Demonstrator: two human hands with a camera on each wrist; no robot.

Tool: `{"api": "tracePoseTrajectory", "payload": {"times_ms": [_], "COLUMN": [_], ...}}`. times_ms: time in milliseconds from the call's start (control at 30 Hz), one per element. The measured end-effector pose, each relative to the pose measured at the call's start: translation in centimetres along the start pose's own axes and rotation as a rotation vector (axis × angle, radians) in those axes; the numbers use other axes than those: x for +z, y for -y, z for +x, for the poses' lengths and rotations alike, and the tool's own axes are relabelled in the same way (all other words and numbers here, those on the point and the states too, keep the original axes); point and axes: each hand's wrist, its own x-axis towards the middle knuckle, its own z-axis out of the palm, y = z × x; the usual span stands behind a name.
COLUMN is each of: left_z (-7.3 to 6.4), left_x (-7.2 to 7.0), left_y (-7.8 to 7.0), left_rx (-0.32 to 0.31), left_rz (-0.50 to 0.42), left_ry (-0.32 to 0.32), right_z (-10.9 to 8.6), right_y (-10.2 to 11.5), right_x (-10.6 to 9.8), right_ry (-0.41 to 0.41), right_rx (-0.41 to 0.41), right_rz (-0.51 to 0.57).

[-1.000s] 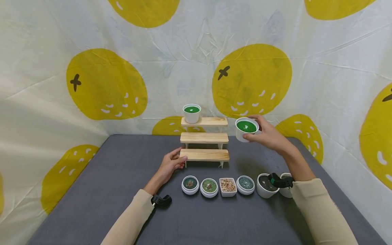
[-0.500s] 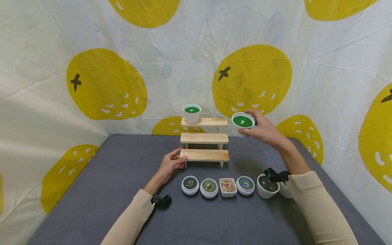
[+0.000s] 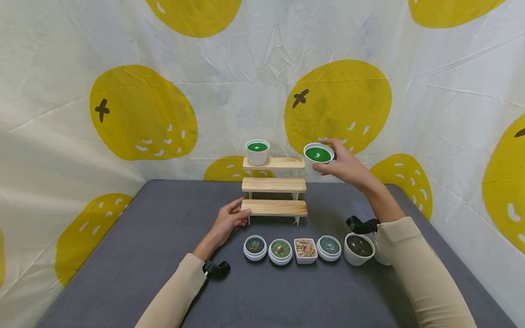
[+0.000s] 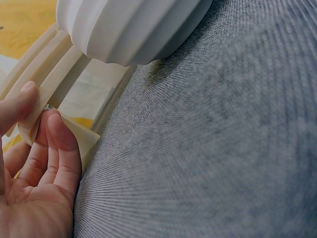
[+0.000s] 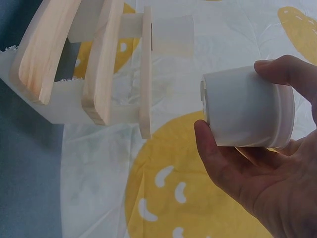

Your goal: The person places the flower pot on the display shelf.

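My right hand (image 3: 343,165) grips a white cup (image 5: 242,106) filled with bright green, held in the air beside the right end of the top step. A matching green-filled cup (image 3: 257,155) stands on the left of that step. The three-step wooden display stand (image 3: 274,207) rises at the back of the table. At the left end of its lowest step, my left hand (image 3: 228,219) pinches the board (image 4: 45,94) between thumb and fingers, its thumb lying on top. In the right wrist view the right thumb and fingers (image 5: 223,171) curve round the cup's side.
In front of the stand runs a row: a dark-filled dish (image 3: 254,248), a green-filled dish (image 3: 280,252), a square dish of pinkish bits (image 3: 305,251), a blue-green dish (image 3: 328,248) and a dark-filled pot (image 3: 358,249). Another white pot (image 3: 382,255) is partly behind the right sleeve.
My right hand has carried the green-filled cup leftward and upward, closer to the top step. The left hand has stayed at the lowest step.
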Motion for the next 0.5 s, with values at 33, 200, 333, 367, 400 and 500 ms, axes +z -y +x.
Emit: {"api": "tracePoseTrajectory", "payload": {"times_ms": [33,200,333,367,400,500], "left_z": [0.0,0.1,0.1,0.1,0.1,0.0], "left_x": [0.0,0.0,0.0,0.0,0.0,0.0], "left_y": [0.0,0.1,0.1,0.1,0.1,0.1], "left_rx": [0.001,0.003,0.004,0.004,0.003,0.005], "left_rz": [0.002,-0.001,-0.004,-0.004,-0.005,-0.002], "left_ry": [0.002,0.003,-0.004,-0.005,-0.008,-0.01], "right_z": [0.1,0.8,1.3,1.4,1.6,1.9], "right_y": [0.1,0.3,0.4,0.4,0.5,0.6], "right_x": [0.0,0.2,0.4,0.4,0.5,0.7], "right_ry": [0.002,-0.004,-0.008,-0.006,-0.005,-0.002], "right_rx": [0.001,0.015,0.01,0.006,0.002,-0.002], "right_rz": [0.004,0.019,0.024,0.029,0.033,0.044]}}
